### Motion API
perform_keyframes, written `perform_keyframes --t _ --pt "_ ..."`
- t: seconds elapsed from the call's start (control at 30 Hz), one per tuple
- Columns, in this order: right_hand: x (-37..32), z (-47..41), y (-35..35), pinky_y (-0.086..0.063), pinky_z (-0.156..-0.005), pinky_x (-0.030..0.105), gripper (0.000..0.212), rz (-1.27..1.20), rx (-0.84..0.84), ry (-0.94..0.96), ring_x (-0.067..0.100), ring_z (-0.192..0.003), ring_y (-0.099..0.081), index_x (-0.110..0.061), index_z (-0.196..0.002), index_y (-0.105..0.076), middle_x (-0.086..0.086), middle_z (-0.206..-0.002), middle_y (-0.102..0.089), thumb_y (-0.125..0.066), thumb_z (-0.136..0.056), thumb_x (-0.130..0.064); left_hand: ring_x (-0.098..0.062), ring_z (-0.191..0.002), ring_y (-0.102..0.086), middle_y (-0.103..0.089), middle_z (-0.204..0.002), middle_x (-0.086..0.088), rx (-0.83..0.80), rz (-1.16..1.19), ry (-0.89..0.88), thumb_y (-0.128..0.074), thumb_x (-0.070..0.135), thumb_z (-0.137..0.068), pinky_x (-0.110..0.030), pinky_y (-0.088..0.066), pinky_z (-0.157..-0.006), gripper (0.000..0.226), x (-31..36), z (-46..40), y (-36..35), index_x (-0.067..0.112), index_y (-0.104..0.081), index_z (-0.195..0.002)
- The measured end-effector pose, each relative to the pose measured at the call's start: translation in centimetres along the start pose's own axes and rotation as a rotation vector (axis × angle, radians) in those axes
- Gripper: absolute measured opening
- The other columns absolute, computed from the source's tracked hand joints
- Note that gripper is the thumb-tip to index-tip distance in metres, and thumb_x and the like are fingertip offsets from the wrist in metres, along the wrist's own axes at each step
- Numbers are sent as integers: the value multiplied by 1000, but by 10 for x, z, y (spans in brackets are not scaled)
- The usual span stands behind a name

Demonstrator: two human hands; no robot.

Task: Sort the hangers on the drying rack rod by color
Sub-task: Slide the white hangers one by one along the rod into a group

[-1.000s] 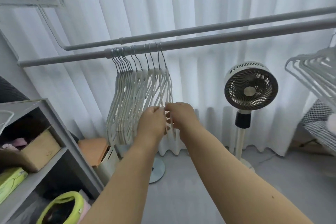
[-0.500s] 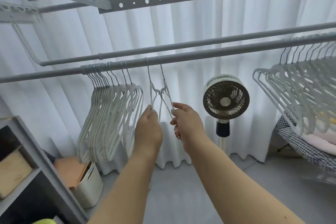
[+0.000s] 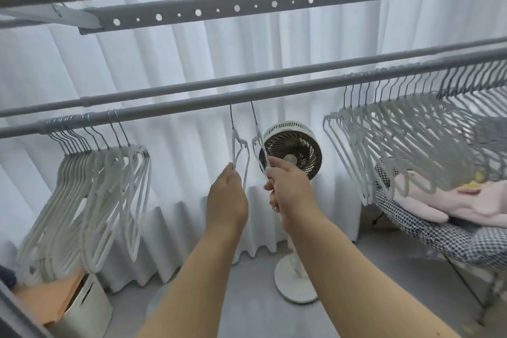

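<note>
Two thin white hangers, wire-hooked, hang alone at mid-rod, a smooth grey metal tube. The left hand has its grip pinched on the lower edge of the left hanger; the right hand has its grip curled round the right hanger. A packed bunch of white hangers hangs to the left, a longer row to the right. Behind stand a round grilled fan and a pleated white curtain.
</note>
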State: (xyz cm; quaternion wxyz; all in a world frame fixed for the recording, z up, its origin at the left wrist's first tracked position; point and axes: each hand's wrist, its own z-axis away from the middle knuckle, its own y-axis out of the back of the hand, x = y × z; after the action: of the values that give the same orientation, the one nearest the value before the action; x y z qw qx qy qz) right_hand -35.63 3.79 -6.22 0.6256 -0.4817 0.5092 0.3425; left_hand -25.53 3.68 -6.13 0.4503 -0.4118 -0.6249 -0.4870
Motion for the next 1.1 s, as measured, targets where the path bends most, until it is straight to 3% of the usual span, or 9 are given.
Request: perform_keyframes --t 0.07,0.23,0.33,0.43,0.6,0.73,0.9,1.0,1.1 --pt "-5 -5 15 -32 -37 18 33 -4 24 2 12 -46 -38 -27 -122 -59 3 -69 -53 -50 -92 -14 -37 -128 -48 -53 -141 -10 -7 -6 6 -32 15 -96 -58 -39 -106 43 3 0 -15 15 -54 -133" --pt "-14 -13 48 -30 -34 18 32 -6 51 21 12 -48 -39 -25 -121 -60 4 -72 -52 -50 -93 -14 -41 -125 -48 -58 -132 -13 -50 -36 -27 -34 13 -91 -60 -39 -103 41 11 3 -51 12 -56 -126" --pt "-18 -19 62 -31 -35 18 32 -21 67 15 13 -49 -37 -26 -120 -60 4 -71 -51 -51 -92 -14 -28 -120 -56 -63 -125 8 -64 -22 -28 -34 18 -97 -51 -43 -104 44 21 11 -68 26 -56 -134" --pt "-23 -22 74 -29 -35 18 31 -48 75 11 12 -45 -36 -24 -119 -59 3 -68 -50 -50 -92 -12 -21 -120 -57 -60 -128 16 -92 -8 -36 -34 24 -98 -45 -43 -106 45 27 15 -83 29 -52 -139" --pt "-29 -27 92 -29 -34 18 28 -72 88 14 5 -34 -38 -23 -118 -58 2 -66 -49 -48 -95 -11 -35 -126 -51 -61 -132 -1 -137 -33 -54 -28 45 -81 -53 -41 -107 58 24 9 -109 34 -57 -131" --pt "-31 -35 103 -29 -35 19 29 -67 121 23 9 -36 -35 -21 -120 -60 3 -63 -48 -49 -95 -12 -39 -104 -60 -68 -116 -5 -147 -3 -72 -31 41 -86 -53 -46 -97 46 25 8 -123 38 -62 -120" --pt "-33 -39 115 -29 -35 17 34 -80 135 33 9 -37 -34 -19 -126 -57 3 -61 -47 -47 -95 -10 -35 -102 -60 -64 -122 -15 -150 13 -94 -31 37 -93 -48 -47 -96 42 25 8 -139 39 -62 -121" --pt "-34 -40 121 -30 -35 17 36 -73 143 48 9 -37 -34 -19 -128 -57 2 -60 -48 -48 -95 -10 -33 -123 -54 -58 -136 -12 -165 12 -83 -31 34 -98 -45 -42 -105 46 24 7 -146 35 -51 -140" --pt "-35 -41 124 -29 -35 16 37 -88 146 53 9 -36 -34 -18 -129 -57 1 -56 -48 -49 -94 -8 -24 -131 -48 -53 -143 0 -174 9 -88 -32 32 -100 -45 -36 -112 46 23 3 -153 32 -47 -144"
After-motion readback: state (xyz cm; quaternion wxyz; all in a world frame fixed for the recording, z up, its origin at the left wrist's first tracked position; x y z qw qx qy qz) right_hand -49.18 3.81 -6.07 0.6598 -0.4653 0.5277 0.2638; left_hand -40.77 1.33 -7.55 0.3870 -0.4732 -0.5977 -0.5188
